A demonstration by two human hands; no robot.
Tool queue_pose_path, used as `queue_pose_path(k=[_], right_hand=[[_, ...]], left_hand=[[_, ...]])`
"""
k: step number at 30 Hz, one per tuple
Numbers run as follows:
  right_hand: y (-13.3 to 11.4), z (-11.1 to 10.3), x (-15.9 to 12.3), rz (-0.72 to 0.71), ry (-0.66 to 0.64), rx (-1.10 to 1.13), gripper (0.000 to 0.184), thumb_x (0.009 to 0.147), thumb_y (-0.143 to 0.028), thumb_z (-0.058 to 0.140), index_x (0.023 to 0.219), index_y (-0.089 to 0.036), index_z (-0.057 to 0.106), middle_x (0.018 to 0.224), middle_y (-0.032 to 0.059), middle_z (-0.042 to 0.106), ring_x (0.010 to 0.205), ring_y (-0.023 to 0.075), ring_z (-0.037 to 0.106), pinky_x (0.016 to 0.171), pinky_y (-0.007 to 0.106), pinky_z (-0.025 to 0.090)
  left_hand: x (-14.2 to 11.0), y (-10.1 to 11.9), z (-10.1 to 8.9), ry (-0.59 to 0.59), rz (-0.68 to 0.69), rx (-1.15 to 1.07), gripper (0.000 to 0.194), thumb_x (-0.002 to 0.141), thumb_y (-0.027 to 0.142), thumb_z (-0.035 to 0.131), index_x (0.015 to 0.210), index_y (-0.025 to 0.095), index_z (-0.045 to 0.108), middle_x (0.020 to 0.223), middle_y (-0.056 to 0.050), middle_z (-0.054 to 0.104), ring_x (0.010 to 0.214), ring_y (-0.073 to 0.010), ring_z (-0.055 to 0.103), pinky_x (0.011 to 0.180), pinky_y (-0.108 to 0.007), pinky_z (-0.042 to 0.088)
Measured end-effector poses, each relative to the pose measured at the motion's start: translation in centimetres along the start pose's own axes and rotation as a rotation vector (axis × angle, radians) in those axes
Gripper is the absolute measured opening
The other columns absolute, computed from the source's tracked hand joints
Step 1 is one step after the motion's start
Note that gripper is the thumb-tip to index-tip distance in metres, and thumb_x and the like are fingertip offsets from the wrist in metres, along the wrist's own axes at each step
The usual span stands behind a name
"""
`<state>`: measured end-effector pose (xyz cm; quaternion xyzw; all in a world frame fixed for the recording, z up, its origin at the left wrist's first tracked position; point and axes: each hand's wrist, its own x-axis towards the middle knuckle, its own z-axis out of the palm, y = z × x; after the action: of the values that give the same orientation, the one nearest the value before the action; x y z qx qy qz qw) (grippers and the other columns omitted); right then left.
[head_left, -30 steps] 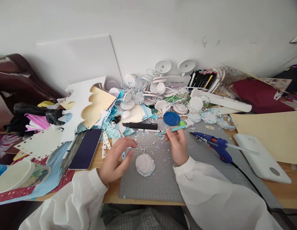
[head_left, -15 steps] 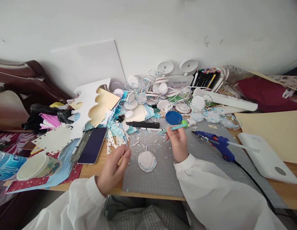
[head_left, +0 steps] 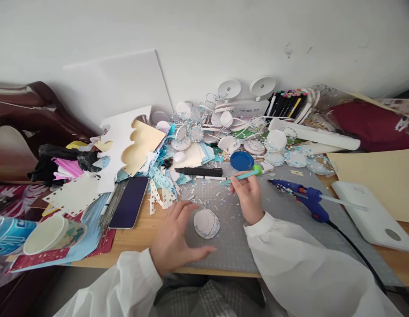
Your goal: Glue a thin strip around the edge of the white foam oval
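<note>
My right hand [head_left: 248, 198] is closed on a teal pen-like tool [head_left: 241, 177] held over the grey cutting mat [head_left: 230, 246]. A small stack of white paper discs with blue speckled edges [head_left: 207, 223] lies on the mat between my hands. Just left of the discs, my left hand [head_left: 176, 240] hovers with fingers spread and holds nothing. Both arms wear white sleeves.
A blue glue gun [head_left: 305, 196] with a black cord lies right of my hands. A black knife [head_left: 199, 171], a blue lid [head_left: 241, 161], a phone [head_left: 129, 202], a paper cup [head_left: 46, 233], paper scraps, markers [head_left: 286, 102] and a white device [head_left: 372, 215] crowd the desk.
My left hand let go of the small strip it pinched, drew back toward me and spread its fingers. The right hand kept the teal tool nearly still.
</note>
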<state>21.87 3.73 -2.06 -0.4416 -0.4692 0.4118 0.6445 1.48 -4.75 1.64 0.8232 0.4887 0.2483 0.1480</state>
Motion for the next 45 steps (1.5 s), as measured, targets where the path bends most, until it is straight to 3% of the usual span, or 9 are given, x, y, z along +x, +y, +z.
queue_pose_path(k=[3, 6, 16, 21, 28, 32, 35, 40, 45], right_hand=[[-0.2, 0.0, -0.2, -0.011, -0.029, -0.002, 0.027, 0.078, -0.042, 0.067, 0.084, -0.023, 0.05, 0.069, -0.002, 0.054, 0.054, 0.0125, 0.051, 0.049, 0.028, 0.044], [-0.3, -0.2, -0.2, -0.048, -0.043, -0.015, 0.025, 0.079, -0.042, 0.067, 0.084, -0.024, 0.049, 0.068, -0.0014, 0.053, 0.055, 0.0134, 0.051, 0.05, 0.029, 0.045], [-0.2, -0.1, -1.0, -0.047, -0.135, -0.081, 0.019, 0.083, -0.038, 0.064, 0.088, -0.022, 0.053, 0.071, -0.0001, 0.058, 0.058, 0.0138, 0.055, 0.053, 0.028, 0.048], [-0.1, -0.4, -1.4, -0.295, -0.322, -0.322, 0.005, 0.087, -0.025, 0.059, 0.085, -0.021, 0.057, 0.078, 0.0032, 0.061, 0.067, 0.0151, 0.059, 0.061, 0.03, 0.049], [0.1, -0.7, -1.3, -0.509, -0.455, -0.556, 0.005, 0.085, -0.018, 0.057, 0.085, -0.023, 0.058, 0.076, 0.0037, 0.066, 0.068, 0.0177, 0.062, 0.062, 0.032, 0.049], [0.3, -0.6, -1.2, -0.523, -0.478, -0.61, 0.006, 0.084, -0.017, 0.058, 0.083, -0.023, 0.059, 0.074, 0.0029, 0.067, 0.067, 0.018, 0.063, 0.062, 0.032, 0.048], [0.1, -0.6, -1.3, -0.522, -0.443, -0.583, 0.006, 0.085, -0.018, 0.058, 0.083, -0.023, 0.06, 0.073, 0.0031, 0.068, 0.067, 0.0181, 0.064, 0.061, 0.032, 0.049], [-0.6, -0.6, -1.6, -0.477, -0.353, -0.441, 0.013, 0.083, -0.013, 0.06, 0.09, -0.023, 0.061, 0.079, 0.0045, 0.069, 0.074, 0.0187, 0.066, 0.065, 0.033, 0.053], [-1.2, -0.4, -2.0, -0.427, -0.3, -0.267, 0.023, 0.082, -0.006, 0.059, 0.095, -0.025, 0.058, 0.085, 0.0041, 0.071, 0.08, 0.0202, 0.069, 0.07, 0.037, 0.055]], left_hand=[[0.2, 0.3, 1.6, -0.04, -0.019, 0.081, 0.084, 0.058, 0.058, 0.079, 0.124, 0.017, 0.047, 0.12, -0.016, 0.055, 0.111, -0.0359, 0.051, 0.094, -0.054, 0.042], [0.4, 0.2, 2.4, -0.05, -0.043, 0.115, 0.07, 0.064, 0.046, 0.079, 0.12, 0.017, 0.049, 0.116, -0.014, 0.058, 0.108, -0.0348, 0.053, 0.093, -0.054, 0.043], [-0.2, -0.6, 1.9, -0.046, -0.009, -0.042, 0.051, 0.072, 0.016, 0.067, 0.117, 0.019, 0.045, 0.115, -0.012, 0.052, 0.108, -0.028, 0.054, 0.091, -0.043, 0.05], [-0.5, -0.8, 1.7, -0.08, 0.009, -0.102, 0.057, 0.069, 0.011, 0.065, 0.121, 0.019, 0.042, 0.119, -0.013, 0.049, 0.112, -0.0281, 0.052, 0.095, -0.043, 0.049], [-0.2, -1.4, 1.3, -0.193, 0.054, -0.174, 0.072, 0.068, 0.016, 0.068, 0.132, 0.021, 0.037, 0.128, -0.015, 0.046, 0.121, -0.0319, 0.047, 0.1, -0.047, 0.045], [0.6, -2.4, 0.3, -0.227, 0.104, -0.341, 0.093, 0.061, 0.043, 0.077, 0.14, 0.019, 0.034, 0.138, -0.018, 0.041, 0.128, -0.0379, 0.04, 0.107, -0.054, 0.036], [1.8, -3.3, -0.5, -0.152, 0.081, -0.561, 0.068, 0.081, 0.058, 0.056, 0.136, 0.019, 0.044, 0.134, -0.017, 0.047, 0.126, -0.0354, 0.042, 0.105, -0.051, 0.036], [4.6, -4.1, 0.1, 0.128, -0.182, -0.709, 0.028, 0.094, 0.037, 0.046, 0.088, 0.017, 0.064, 0.089, -0.007, 0.061, 0.087, -0.0203, 0.057, 0.08, -0.033, 0.047], [5.5, -4.3, 1.5, 0.06, -0.179, -0.73, 0.022, 0.092, 0.032, 0.053, 0.083, 0.016, 0.063, 0.082, -0.005, 0.06, 0.079, -0.0165, 0.056, 0.071, -0.028, 0.046]])
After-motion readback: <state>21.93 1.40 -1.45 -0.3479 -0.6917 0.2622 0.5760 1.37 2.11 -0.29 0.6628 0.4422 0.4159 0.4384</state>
